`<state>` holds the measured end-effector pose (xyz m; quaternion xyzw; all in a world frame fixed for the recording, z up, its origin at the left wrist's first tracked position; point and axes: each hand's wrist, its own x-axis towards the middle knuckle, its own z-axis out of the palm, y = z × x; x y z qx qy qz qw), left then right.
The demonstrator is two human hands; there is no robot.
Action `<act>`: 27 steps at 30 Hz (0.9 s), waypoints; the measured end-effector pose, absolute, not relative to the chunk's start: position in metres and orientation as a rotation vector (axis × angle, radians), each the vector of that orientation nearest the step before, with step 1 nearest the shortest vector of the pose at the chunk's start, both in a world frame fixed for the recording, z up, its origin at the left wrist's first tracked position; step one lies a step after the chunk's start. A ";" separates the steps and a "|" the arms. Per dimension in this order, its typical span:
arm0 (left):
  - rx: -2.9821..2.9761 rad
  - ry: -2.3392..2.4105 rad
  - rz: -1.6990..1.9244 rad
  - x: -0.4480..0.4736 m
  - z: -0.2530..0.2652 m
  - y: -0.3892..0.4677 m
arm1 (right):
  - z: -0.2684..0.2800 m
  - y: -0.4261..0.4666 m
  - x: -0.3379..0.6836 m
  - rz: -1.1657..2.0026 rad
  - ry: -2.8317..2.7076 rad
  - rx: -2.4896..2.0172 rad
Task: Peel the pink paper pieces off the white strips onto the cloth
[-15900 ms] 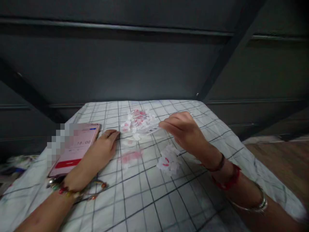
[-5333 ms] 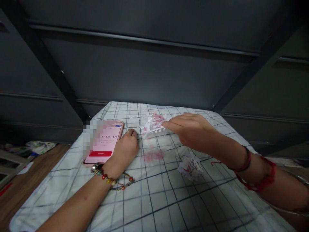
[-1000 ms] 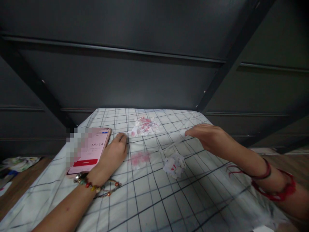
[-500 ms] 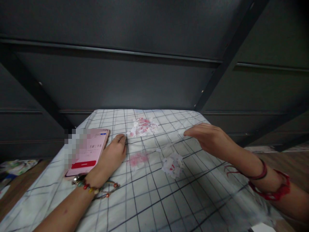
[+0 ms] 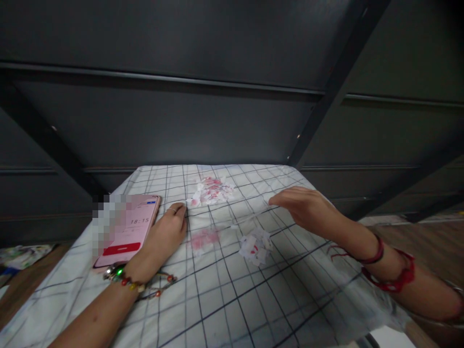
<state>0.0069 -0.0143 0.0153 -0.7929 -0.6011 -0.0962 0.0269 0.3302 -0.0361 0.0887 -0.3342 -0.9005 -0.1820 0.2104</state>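
A thin, see-through sheet that looks like clear plastic film [image 5: 250,215] stretches over the checked cloth, its outline faint. My right hand [image 5: 299,205] is closed in a pinch at its far right end. My left hand [image 5: 170,227] rests on the cloth beside the phone with its fingers curled; what they hold, if anything, is hidden. Between the hands lies a blurred pink patch [image 5: 205,239], seemingly under or in the film. A heap of white and pink paper scraps [image 5: 213,190] sits farther back. A smaller pile of white scraps with red marks [image 5: 255,247] lies nearer.
A pink-edged phone [image 5: 145,232] showing 18:15 lies left of my left hand. The white checked cloth [image 5: 232,309] covers the surface up to a dark panelled wall [image 5: 188,121]. Floor shows at both sides, with a crumpled item [image 5: 27,256] at lower left.
The whole view has shifted slightly, so everything sits a little farther left. Both hands keep nearly the same pose, and the scrap piles have not visibly changed.
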 end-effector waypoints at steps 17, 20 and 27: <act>-2.433 -1.811 -0.367 0.002 0.008 -0.009 | 0.095 -0.032 0.321 -0.709 -2.473 -0.973; -2.442 -1.803 -0.380 0.001 0.007 -0.008 | 0.094 -0.033 0.310 -0.673 -2.471 -0.906; -2.437 -1.753 -0.436 -0.001 0.004 -0.008 | 0.105 -0.039 0.304 -0.660 -2.466 -0.888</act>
